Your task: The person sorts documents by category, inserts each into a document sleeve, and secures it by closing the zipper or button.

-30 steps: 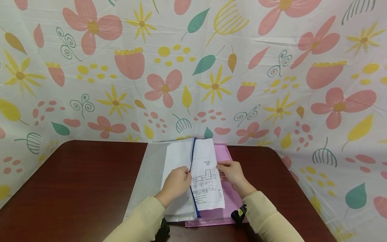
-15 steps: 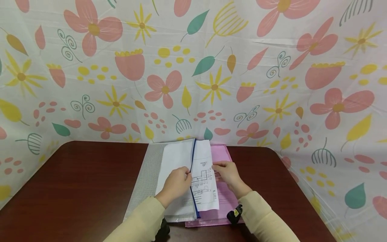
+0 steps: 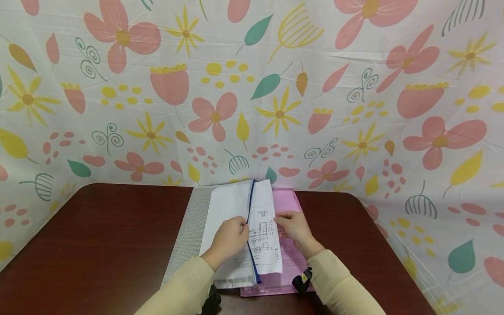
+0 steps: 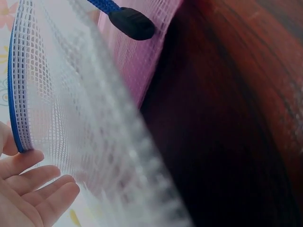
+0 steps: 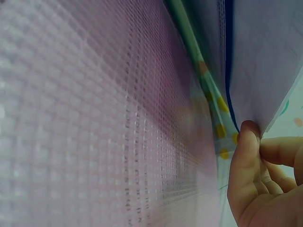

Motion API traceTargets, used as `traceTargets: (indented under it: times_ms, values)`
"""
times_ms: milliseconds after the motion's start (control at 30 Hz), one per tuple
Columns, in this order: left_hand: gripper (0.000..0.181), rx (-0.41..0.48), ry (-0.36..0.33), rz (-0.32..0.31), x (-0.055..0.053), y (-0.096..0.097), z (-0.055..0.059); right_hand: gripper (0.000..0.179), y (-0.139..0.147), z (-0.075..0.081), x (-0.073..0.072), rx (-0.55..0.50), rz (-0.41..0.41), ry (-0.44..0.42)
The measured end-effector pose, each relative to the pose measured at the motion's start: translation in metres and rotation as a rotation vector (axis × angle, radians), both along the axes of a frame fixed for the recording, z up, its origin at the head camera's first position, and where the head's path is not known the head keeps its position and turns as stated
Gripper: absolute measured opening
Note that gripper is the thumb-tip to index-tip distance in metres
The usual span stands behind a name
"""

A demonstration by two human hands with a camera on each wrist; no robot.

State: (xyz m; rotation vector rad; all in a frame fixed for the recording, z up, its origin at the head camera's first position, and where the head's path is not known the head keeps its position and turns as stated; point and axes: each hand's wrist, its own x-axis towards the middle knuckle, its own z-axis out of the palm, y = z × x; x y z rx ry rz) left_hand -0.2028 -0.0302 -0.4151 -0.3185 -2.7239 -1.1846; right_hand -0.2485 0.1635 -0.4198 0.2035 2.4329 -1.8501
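Observation:
A clear mesh zip pouch (image 3: 192,232) with a blue zip edge (image 3: 250,197) lies at the middle of the table. Partly inside it is a white paper sheet (image 3: 261,199), its printed drawing sticking out on the right. My left hand (image 3: 230,238) pinches the pouch's opening at the blue edge; in the left wrist view, thumb and index finger hold that edge (image 4: 11,90). My right hand (image 3: 296,228) pinches the paper's right edge between thumb and index finger, also seen on the sheet (image 5: 267,61) in the right wrist view. Under the paper lies a pink mesh pouch (image 3: 286,199).
The dark red-brown table (image 3: 110,245) extends to both sides. Behind it hangs a white flower-print cloth (image 3: 220,162). A black zip pull (image 4: 135,24) dangles on a blue cord beside the pouches. Black straps (image 3: 302,280) show near the wrists.
The right hand has moved left with the paper, which has slid further into the clear pouch. More of the pink pouch now shows. The left hand has stayed on the blue edge.

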Motion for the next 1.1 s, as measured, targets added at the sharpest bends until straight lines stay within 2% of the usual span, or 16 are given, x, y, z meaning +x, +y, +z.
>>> traceTargets:
  times_ms: [400, 700, 1100]
  values:
    - [0.017, 0.021, 0.011, 0.002, -0.003, 0.001, -0.006, 0.029, -0.004, -0.002, 0.001, 0.004, -0.034, 0.032]
    - [0.019, 0.035, 0.014, -0.005, -0.002, -0.001, -0.005, 0.027, -0.008, -0.003, 0.001, -0.039, -0.041, 0.06]
    - [0.023, 0.056, 0.008, -0.033, -0.001, -0.002, -0.006, 0.029, -0.019, -0.011, 0.002, -0.082, -0.03, 0.041]
